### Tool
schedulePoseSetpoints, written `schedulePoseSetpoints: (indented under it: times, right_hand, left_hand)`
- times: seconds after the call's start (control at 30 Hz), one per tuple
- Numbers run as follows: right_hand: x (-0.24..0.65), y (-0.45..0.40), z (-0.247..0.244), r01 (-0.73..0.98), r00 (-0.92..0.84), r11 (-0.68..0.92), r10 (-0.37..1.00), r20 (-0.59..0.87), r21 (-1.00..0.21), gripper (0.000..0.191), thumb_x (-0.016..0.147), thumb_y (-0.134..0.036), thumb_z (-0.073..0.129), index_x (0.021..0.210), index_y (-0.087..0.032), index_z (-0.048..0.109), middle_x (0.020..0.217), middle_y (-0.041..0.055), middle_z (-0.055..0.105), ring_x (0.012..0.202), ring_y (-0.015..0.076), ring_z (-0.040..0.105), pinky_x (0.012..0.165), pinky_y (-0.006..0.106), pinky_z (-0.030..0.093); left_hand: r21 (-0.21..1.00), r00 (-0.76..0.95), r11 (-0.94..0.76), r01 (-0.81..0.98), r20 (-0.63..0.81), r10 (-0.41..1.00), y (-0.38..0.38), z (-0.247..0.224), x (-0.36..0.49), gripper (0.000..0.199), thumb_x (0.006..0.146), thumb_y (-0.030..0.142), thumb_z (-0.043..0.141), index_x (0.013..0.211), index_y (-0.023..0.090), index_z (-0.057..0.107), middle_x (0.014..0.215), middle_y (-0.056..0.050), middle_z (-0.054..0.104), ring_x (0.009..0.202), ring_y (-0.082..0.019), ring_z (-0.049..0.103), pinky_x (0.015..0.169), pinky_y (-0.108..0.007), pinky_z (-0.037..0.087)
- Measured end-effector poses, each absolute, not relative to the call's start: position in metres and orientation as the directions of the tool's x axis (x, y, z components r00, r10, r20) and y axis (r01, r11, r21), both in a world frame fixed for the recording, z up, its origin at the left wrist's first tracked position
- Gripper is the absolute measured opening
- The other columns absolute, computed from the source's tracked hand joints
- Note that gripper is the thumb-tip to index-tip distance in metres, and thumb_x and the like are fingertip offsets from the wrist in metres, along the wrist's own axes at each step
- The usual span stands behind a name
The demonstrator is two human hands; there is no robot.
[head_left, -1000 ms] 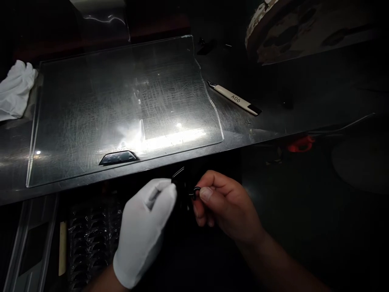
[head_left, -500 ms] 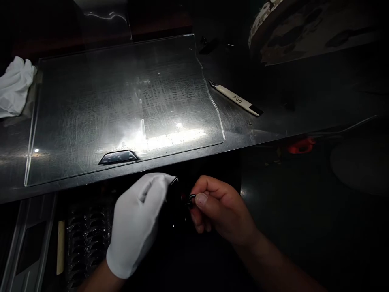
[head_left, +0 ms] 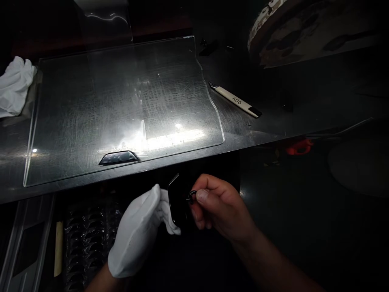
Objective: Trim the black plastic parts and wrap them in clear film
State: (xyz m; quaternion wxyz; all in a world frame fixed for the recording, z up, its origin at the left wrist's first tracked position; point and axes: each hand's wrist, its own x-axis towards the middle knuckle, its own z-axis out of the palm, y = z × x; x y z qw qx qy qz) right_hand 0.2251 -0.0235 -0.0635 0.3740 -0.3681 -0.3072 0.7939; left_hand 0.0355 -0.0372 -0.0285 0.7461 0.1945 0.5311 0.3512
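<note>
My left hand [head_left: 138, 229], in a white glove, has its thumb raised apart from the fingers. Its fingertips are beside or against the lower left edge of a dark glossy piece [head_left: 176, 200]; whether they touch is unclear. My right hand [head_left: 217, 205] is bare and pinches a small black ring-like part [head_left: 192, 196] between thumb and forefinger. This part is at the right side of the glossy piece; the dark background hides how they join. Another dark, trapezoid-shaped piece [head_left: 119, 157] lies at the front edge of a clear scratched sheet [head_left: 91, 101].
A cutter marked A06 [head_left: 235, 99] lies right of the sheet on the metal table [head_left: 243, 140]. A white cloth [head_left: 16, 87] is at the left. Below the table are a tray with several dark pieces [head_left: 91, 239], a pale strip [head_left: 58, 248] and a red object [head_left: 299, 147].
My left hand's thumb has come off the glossy piece's upper end and the hand has opened, its fingers now showing lower down. More of the piece is visible. My right hand has barely moved.
</note>
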Motion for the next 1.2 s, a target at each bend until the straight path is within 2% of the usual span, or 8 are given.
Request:
schedulePoseSetpoints:
  times: [0.1, 0.17, 0.3, 0.63, 0.8, 0.93, 1.1, 1.2]
  right_hand:
    - [0.230, -0.019, -0.062, -0.168, -0.434, -0.202, 0.894, -0.112, -0.965, 0.006, 0.099, -0.024, 0.072, 0.105, -0.022, 0.071, 0.087, 0.0016, 0.073, 0.073, 0.0138, 0.070, 0.063, 0.024, 0.055]
    - [0.235, -0.013, -0.059, -0.094, -0.501, 0.070, 0.859, 0.108, -0.993, 0.020, 0.094, -0.016, 0.075, 0.113, -0.021, 0.073, 0.102, 0.0066, 0.073, 0.090, 0.0187, 0.072, 0.079, 0.031, 0.059]
    - [0.242, -0.002, -0.048, -0.090, -0.611, 0.238, 0.754, 0.242, -0.967, 0.025, 0.096, -0.012, 0.071, 0.120, -0.021, 0.072, 0.110, 0.0097, 0.070, 0.101, 0.0211, 0.070, 0.087, 0.033, 0.060]
    - [0.248, 0.004, -0.047, 0.014, -0.645, 0.267, 0.739, 0.195, -0.964, 0.031, 0.095, -0.007, 0.071, 0.122, -0.022, 0.071, 0.132, 0.0084, 0.064, 0.116, 0.0202, 0.066, 0.098, 0.029, 0.056]
    - [0.243, -0.003, -0.052, -0.046, -0.623, 0.105, 0.774, 0.110, -0.993, 0.025, 0.099, -0.013, 0.068, 0.121, -0.025, 0.070, 0.133, 0.0082, 0.059, 0.114, 0.0202, 0.064, 0.096, 0.032, 0.055]
    - [0.237, -0.011, -0.056, -0.112, -0.594, -0.109, 0.804, -0.022, -0.988, 0.026, 0.103, -0.028, 0.063, 0.128, -0.025, 0.063, 0.114, 0.0062, 0.064, 0.093, 0.0171, 0.062, 0.080, 0.031, 0.053]
    - [0.233, -0.013, -0.064, -0.071, -0.614, -0.237, 0.776, -0.144, -0.969, 0.018, 0.095, -0.037, 0.074, 0.097, -0.019, 0.071, 0.086, -0.0006, 0.059, 0.072, 0.0119, 0.054, 0.067, 0.025, 0.045]
    - [0.232, -0.018, -0.071, 0.048, -0.536, -0.154, 0.830, -0.156, -0.987, 0.018, 0.092, -0.036, 0.075, 0.093, -0.018, 0.071, 0.079, -0.0024, 0.058, 0.066, 0.0102, 0.053, 0.059, 0.022, 0.042]
  left_hand:
    - [0.563, 0.364, 0.776, -0.283, -0.686, 0.630, -0.047, -0.039, 0.034, 0.083, 0.104, 0.068, 0.026, 0.066, 0.013, 0.075, 0.054, -0.013, 0.065, 0.053, -0.021, 0.063, 0.055, -0.032, 0.047]
    - [0.518, 0.446, 0.786, -0.338, -0.647, 0.618, -0.054, -0.045, 0.031, 0.093, 0.103, 0.070, 0.015, 0.066, 0.010, 0.076, 0.054, -0.014, 0.066, 0.056, -0.021, 0.067, 0.061, -0.032, 0.051]
    - [0.512, 0.484, 0.656, -0.554, -0.442, 0.755, -0.062, -0.051, 0.027, 0.061, 0.107, 0.055, 0.036, 0.103, 0.010, 0.077, 0.073, -0.013, 0.078, 0.067, -0.022, 0.074, 0.067, -0.030, 0.056]
    - [0.465, 0.399, 0.510, -0.723, -0.322, 0.859, -0.075, -0.068, 0.038, 0.044, 0.105, 0.049, 0.053, 0.134, 0.017, 0.064, 0.088, -0.009, 0.079, 0.072, -0.017, 0.075, 0.063, -0.022, 0.059]
    - [0.463, 0.384, 0.444, -0.767, -0.222, 0.896, -0.077, -0.068, 0.043, 0.044, 0.103, 0.045, 0.059, 0.144, 0.028, 0.059, 0.091, -0.005, 0.081, 0.080, -0.017, 0.078, 0.064, -0.021, 0.059]
    - [0.507, 0.386, 0.438, -0.743, -0.211, 0.898, -0.071, -0.065, 0.043, 0.040, 0.098, 0.045, 0.069, 0.133, 0.028, 0.065, 0.089, -0.004, 0.082, 0.078, -0.018, 0.078, 0.064, -0.021, 0.058]
    - [0.639, 0.442, 0.645, -0.419, -0.477, 0.760, -0.066, -0.059, 0.029, 0.043, 0.071, 0.042, 0.095, 0.106, 0.023, 0.078, 0.079, -0.006, 0.081, 0.074, -0.024, 0.077, 0.071, -0.030, 0.059]
    - [0.764, 0.167, 0.644, -0.034, -0.631, 0.758, -0.067, -0.054, 0.026, 0.039, 0.065, 0.029, 0.097, 0.100, 0.023, 0.080, 0.078, -0.004, 0.080, 0.080, -0.028, 0.077, 0.071, -0.032, 0.061]
